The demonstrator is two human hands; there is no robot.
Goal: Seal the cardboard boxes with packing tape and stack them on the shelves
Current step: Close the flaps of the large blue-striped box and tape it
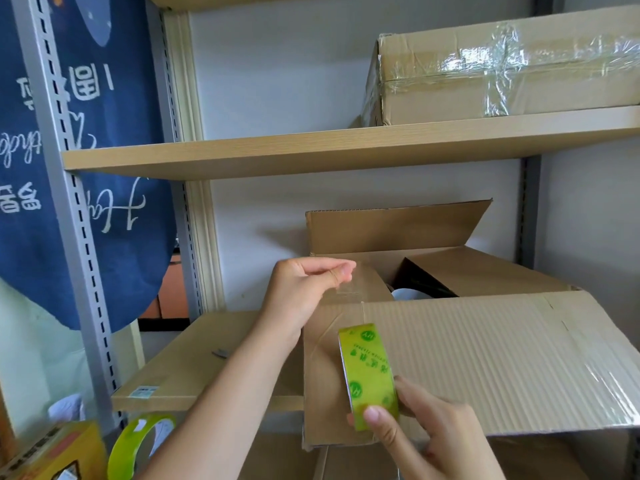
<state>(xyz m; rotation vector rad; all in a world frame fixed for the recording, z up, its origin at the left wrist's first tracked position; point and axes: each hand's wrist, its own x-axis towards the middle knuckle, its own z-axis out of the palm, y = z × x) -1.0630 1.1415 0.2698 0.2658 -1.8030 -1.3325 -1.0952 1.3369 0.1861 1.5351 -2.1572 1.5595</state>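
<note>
Low in the frame, I am watching the right hand (426,434) gripping the tape roll (369,375), thumb and fingers curled round its green rim. A clear strip of tape (353,292) is stretching from the roll up to the left hand (304,289), which is pinching its free end at mid-frame. Both hands are working over the open box (485,358) on the lower shelf (194,368). At upper right, a sealed box (502,74) is sitting on the upper shelf (277,154).
</note>
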